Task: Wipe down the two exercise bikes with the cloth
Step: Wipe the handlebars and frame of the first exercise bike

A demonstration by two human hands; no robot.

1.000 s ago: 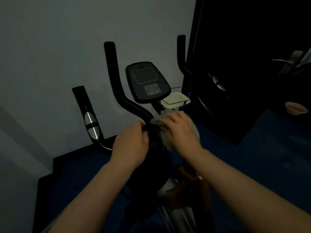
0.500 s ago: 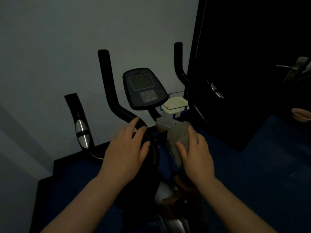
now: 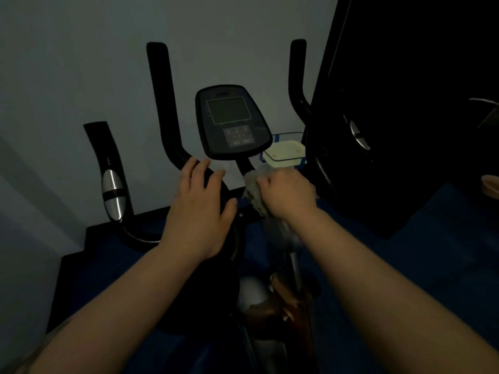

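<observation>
1. We have the cloth [image 3: 255,191] bunched in our right hand [image 3: 287,194], fingers curled round it, pressed against the console stem [image 3: 244,166] just below the console [image 3: 233,121]; a loose tail of the cloth hangs down under the wrist

2. Our left hand [image 3: 198,209] lies flat, fingers spread and straight, on the bend of the left handlebar [image 3: 164,103], gripping nothing; we judge it is only steadying us or the bike

3. The relation that matters: the stem rises up and away from our right hand toward the console, so the surface to be wiped lies straight ahead of and above the cloth, along the stem's long axis. The right hand is the nearer one and already carries the cloth

4. Room to move: the pale tray [image 3: 285,152] in its blue holder sits just beside the right hand's knuckles on the far side, and the right handlebar [image 3: 298,85] stands just beyond that. Sweeping rightward is tight; up over the console face is open

5. To the left, the gap between console and left handlebar is free but for our own left hand

6. The outer grip with the silver sensor [image 3: 113,194] stands well apart at the left, by the wall, and we judge it needs a longer reach across

7. The second bike we cannot make out in the dark at the right
</observation>
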